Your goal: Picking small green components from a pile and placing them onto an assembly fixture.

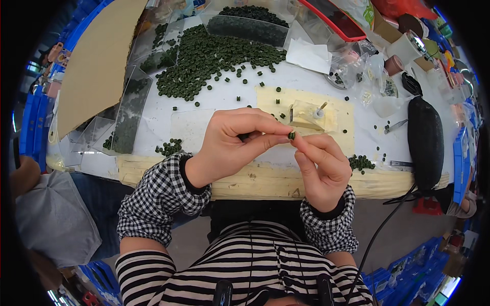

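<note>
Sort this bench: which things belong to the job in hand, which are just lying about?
In use:
left hand and right hand, pinching one small green ring between them
heap of green rings
small fixture with a pin on the yellow mat

Lying about:
black pouch
cardboard sheet
white paper
red tray

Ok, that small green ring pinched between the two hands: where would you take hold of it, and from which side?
Grip the small green ring by its curved outer wall, coming from the side across its width. It is short and round, so opposed fingertips seat best there. The left hand and right hand both meet it at fingertip level above the table edge.
</note>
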Tool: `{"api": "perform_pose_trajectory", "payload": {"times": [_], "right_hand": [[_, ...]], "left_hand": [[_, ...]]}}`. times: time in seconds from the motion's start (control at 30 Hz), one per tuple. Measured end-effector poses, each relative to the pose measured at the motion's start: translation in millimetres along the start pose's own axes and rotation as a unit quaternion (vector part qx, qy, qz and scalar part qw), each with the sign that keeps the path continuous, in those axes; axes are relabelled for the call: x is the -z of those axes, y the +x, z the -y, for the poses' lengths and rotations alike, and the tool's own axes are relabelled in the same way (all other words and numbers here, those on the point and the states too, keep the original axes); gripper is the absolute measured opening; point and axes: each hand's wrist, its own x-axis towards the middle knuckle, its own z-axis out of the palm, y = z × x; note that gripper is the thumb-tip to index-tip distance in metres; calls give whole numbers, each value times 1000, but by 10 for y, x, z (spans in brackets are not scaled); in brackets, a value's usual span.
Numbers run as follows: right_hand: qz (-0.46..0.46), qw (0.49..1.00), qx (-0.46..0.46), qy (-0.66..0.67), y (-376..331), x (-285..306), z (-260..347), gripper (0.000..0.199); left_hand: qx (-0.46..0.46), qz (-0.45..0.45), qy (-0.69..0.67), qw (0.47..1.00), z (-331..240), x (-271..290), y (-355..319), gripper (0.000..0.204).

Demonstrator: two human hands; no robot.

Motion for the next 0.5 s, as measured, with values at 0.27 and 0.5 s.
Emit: {"api": "perform_pose_trajectory", "payload": {"times": [0.27,0.5], "right_hand": [[8,1000,-10,7,-6,0,-12,32],[17,999,-33,35,-9,4,-3,30]], "left_hand": [[-98,-4,92,991,26,-5,13,19],[-140,-9,135,981,19,-2,11,19]]}}
